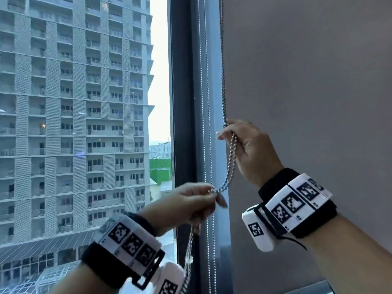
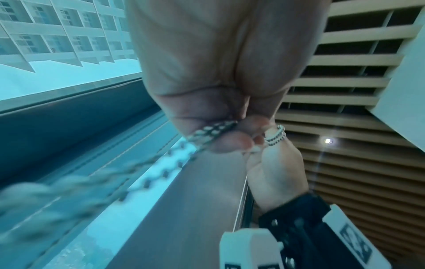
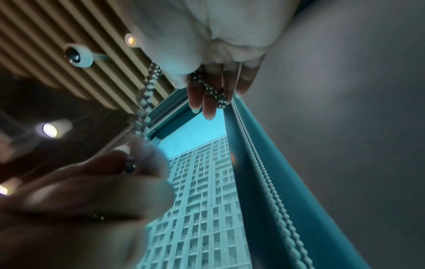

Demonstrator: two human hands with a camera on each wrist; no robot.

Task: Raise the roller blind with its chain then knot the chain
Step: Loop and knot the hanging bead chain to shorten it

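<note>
Chain (image 1: 231,160): metal ball chain, doubled, centre of head view, hanging beside grey roller blind (image 1: 307,81).
Right hand (image 1: 248,149): fingers curled round the upper strands.
Left hand (image 1: 186,204): fingers pinching the chain lower down.
Left wrist view only: ring (image 2: 276,135), slatted ceiling (image 2: 345,81).
Right wrist view only: ceiling lamps (image 3: 49,130).

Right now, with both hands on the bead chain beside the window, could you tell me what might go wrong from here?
1. The left hand only pinches the chain at its fingertips; a slip could undo the knotting.
2. The right hand holds doubled strands; pulling the taut stretch between the hands may move the blind.
3. A second chain hangs close by along the window frame and might get caught in the knot.
</note>
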